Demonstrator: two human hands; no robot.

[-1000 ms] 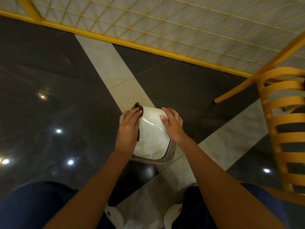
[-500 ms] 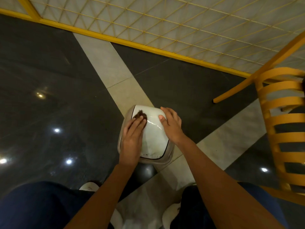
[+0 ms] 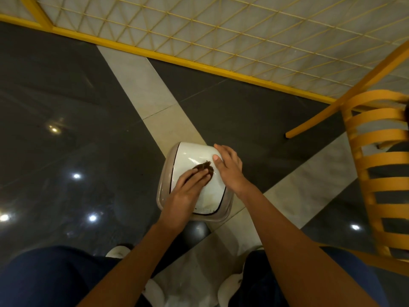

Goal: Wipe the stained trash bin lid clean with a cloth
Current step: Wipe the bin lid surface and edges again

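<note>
Two hands on the white trash bin lid (image 3: 192, 155), which sits on its translucent grey bin body (image 3: 162, 191) on the dark polished floor (image 3: 66, 103), where a pale tile strip crosses

Left hand (image 3: 187, 193): fingers straight and flat on a dark brown cloth (image 3: 204, 167), pressing it onto the upper middle of the lid; grip not closed, nothing pinched. The cloth shows past the fingertips toward the lid's right side, just beside the right thumb

Right hand (image 3: 230, 169): thumb on top of the lid at its far right corner, fingers curved down over the right edge; grip closed on the lid

Brown stains (image 3: 210, 206) visible along the lid's near edge

Beyond the lid: yellow-framed mesh panel (image 3: 221, 29). Right of the lid, well apart: yellow slatted chair (image 3: 380, 165). Near side of the lid: knees in dark blue trousers (image 3: 44, 280), white shoes (image 3: 117, 251) on the floor
</note>
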